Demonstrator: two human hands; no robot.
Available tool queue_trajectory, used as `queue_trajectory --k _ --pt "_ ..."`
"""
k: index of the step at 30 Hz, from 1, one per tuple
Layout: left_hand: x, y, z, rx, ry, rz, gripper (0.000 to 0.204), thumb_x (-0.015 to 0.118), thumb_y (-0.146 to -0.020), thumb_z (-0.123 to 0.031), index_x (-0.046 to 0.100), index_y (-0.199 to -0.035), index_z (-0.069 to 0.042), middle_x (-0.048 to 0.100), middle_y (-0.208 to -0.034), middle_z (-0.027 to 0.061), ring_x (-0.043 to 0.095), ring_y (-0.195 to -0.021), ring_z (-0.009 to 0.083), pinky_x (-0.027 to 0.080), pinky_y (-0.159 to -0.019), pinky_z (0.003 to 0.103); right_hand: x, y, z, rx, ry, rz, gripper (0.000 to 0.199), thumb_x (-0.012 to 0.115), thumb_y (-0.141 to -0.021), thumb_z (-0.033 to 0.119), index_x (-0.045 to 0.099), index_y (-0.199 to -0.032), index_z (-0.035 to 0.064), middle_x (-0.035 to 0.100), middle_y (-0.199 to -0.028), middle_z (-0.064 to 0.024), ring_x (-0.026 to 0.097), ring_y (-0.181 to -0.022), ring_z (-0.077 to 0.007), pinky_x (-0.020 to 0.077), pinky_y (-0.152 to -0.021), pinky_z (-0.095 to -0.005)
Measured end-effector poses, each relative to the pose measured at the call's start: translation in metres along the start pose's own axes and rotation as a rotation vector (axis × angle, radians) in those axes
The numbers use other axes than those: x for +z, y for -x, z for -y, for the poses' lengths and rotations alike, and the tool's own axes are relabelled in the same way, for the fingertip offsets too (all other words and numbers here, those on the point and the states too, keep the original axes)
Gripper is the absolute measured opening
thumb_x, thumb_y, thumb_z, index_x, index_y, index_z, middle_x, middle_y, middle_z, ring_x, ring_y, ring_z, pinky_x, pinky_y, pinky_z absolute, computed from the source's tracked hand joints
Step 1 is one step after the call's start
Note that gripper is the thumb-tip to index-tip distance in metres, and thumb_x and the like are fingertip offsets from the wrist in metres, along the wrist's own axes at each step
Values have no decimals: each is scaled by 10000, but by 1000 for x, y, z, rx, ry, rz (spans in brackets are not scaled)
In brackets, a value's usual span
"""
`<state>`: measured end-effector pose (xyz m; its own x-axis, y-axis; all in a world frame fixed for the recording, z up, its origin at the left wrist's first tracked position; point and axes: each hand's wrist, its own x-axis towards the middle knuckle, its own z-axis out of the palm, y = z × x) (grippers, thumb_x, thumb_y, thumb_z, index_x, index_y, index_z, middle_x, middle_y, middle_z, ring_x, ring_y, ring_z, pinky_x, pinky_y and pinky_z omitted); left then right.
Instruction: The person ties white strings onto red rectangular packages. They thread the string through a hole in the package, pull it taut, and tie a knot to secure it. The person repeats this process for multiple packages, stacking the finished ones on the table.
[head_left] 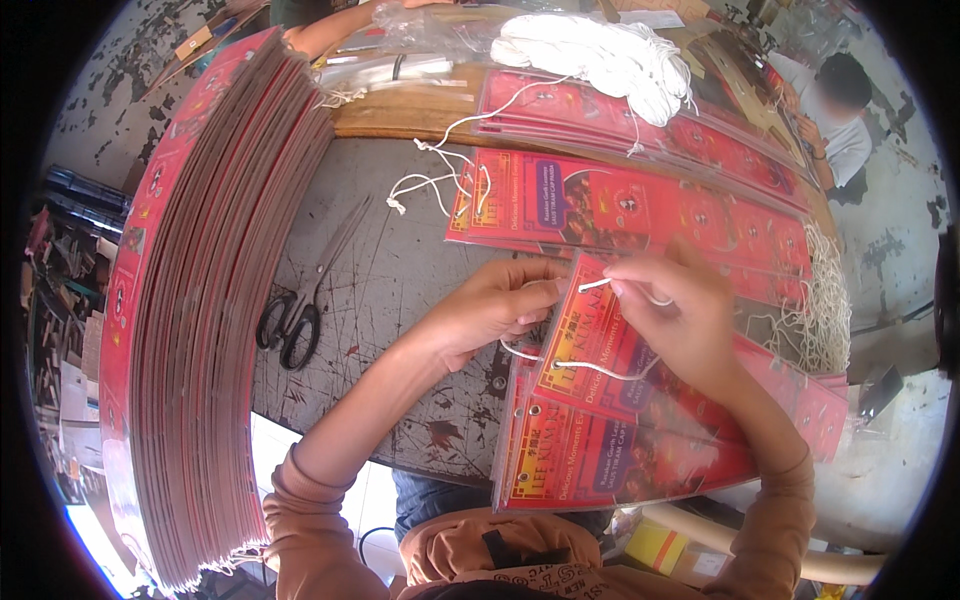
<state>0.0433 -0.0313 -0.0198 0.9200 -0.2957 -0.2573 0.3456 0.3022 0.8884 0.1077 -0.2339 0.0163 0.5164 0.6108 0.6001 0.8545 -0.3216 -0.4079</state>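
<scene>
While the left hand (505, 308) pinches the edge of a glossy, flat red-and-yellow printed card (572, 345) above similar red cards (650, 465), the right hand (685, 315) grips a thin white cord (606, 372) at its upper corner, hiding part of it. Black-handled metal scissors (299, 308) lie on the worn grey tabletop (385, 270), between the left forearm and a long stack of red-faced boards (205, 300)

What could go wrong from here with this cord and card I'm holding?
The white cord could slip if your right hand loosens its pinch. The red card might bend or shift, since your left hand grips it near one end. And the loose cords bunched at the right could snag on one another.
</scene>
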Motion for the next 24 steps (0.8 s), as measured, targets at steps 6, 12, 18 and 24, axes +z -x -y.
queue_trajectory --k 6,12,18,24 --pt "0 0 1 -2 7 -2 302 564 -946 -217 571 -1163 -7 407 -648 -97 329 -532 -6 251 -464 164 0 -2 2 -82 68 -8 169 720 -712 11 647 -830 107 637 -709 12 446 -578 -160 384 -470 -287" --pt "1 -1 1 11 -36 -6 301 539 -952 -224 584 -1158 -9 402 -638 -94 333 -541 2 263 -483 173 2 -1 -2 -209 201 18 185 730 -702 40 633 -833 127 563 -648 23 445 -582 -156 375 -436 -283" --pt "4 0 -1 -1 -38 -38 310 515 -958 -220 578 -1177 -11 386 -622 -93 333 -544 10 267 -495 182 3 -1 -4 -249 229 51 177 728 -706 61 621 -827 133 491 -617 16 444 -588 -159 378 -430 -283" --pt "2 -1 2 18 -55 -26 309 514 -958 -201 562 -1196 -10 384 -619 -91 329 -539 10 260 -490 181 1 0 -3 -258 272 132 221 718 -648 56 588 -813 123 469 -632 4 472 -640 -170 399 -447 -287"
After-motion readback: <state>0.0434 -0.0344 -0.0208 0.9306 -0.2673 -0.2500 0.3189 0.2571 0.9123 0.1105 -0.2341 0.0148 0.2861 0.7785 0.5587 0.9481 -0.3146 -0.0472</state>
